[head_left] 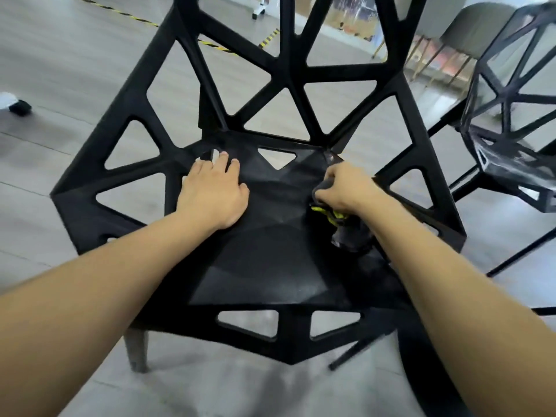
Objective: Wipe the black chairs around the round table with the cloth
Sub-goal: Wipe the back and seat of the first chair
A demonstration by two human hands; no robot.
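Dark cloth [346, 233]: bunched on the seat's right edge, gripped by the right hand [346, 188].
Left hand [215, 194]: flat, fingers straight, pressing the seat's left rear.
Chair [264, 266]: unwiped seat stretches leftward from cloth.
Second chair [511, 139]: beyond, right.

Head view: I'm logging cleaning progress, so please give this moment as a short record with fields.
near chair: black chair, open lattice frame, seen from above the seat
left hand: left hand lies flat on the seat
right hand: right hand grips the cloth
cloth: dark cloth with yellow edging, on the seat's right side
other chair: second black chair to the right
floor: grey floor
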